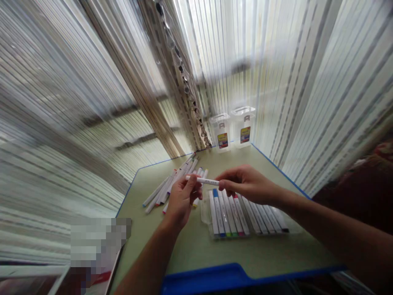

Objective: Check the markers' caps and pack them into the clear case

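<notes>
A white marker [207, 181] is held level above the table between both hands. My left hand [184, 198] pinches its left end between thumb and fingers. The fingers of my right hand [245, 184] close round its right end, hiding the tip. Below my right hand lies a clear plastic case [205, 211] with a row of white markers [229, 215] in it, some showing blue, green or red ends. Just beyond my left hand a loose pile of white markers [162, 190] with coloured ends lies crosswise on the table; my hand covers part of it.
Two clear plastic boxes [223, 131] with handles and yellow-red labels stand at the back edge of the green table [196, 250], which has a blue rim. Striped sheer curtains [276, 61] and a bead string [186, 78] hang behind. A pixelated patch [95, 241] sits at lower left.
</notes>
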Demonstrator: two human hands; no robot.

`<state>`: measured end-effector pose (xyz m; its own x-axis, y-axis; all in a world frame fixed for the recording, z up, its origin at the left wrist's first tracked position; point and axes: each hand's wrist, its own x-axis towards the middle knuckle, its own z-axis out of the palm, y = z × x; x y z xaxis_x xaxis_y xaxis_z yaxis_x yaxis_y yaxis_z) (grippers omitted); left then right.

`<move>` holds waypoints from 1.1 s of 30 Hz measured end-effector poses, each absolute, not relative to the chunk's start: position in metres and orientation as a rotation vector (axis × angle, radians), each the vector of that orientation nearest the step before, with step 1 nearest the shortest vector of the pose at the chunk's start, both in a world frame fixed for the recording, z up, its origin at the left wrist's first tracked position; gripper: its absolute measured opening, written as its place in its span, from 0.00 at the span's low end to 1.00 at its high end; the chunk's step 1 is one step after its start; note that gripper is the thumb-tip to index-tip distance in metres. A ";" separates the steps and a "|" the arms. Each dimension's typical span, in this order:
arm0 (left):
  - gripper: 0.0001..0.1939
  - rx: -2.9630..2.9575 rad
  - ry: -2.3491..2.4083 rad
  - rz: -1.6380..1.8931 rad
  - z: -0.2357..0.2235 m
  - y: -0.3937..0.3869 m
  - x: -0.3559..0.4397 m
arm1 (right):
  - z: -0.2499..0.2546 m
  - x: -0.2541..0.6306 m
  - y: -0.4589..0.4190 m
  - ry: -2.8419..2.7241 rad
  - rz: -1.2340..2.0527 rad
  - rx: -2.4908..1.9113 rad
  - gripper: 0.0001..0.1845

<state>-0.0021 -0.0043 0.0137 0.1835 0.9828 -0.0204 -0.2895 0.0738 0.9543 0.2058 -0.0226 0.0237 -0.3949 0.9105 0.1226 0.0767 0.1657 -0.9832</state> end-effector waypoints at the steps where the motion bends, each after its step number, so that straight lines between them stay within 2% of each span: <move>1: 0.18 1.049 0.888 1.175 0.013 -0.004 -0.004 | 0.023 0.208 -0.021 -1.607 1.349 -0.957 0.11; 8: 0.12 1.082 0.838 1.126 0.015 -0.006 -0.006 | 0.011 0.214 -0.009 -1.302 1.404 -0.904 0.13; 16: 0.12 0.993 0.697 1.146 0.008 -0.012 -0.001 | 0.001 0.216 -0.005 -1.049 1.418 -0.786 0.12; 33: 0.09 1.096 0.945 1.249 0.019 -0.012 0.007 | 0.008 0.236 0.007 -1.153 1.260 -0.841 0.09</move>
<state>0.0065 -0.0122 0.0194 0.1041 0.9940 0.0344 -0.2375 -0.0088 0.9713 0.2356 0.0074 0.0075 -0.0676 0.9805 0.1848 -0.2706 0.1602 -0.9493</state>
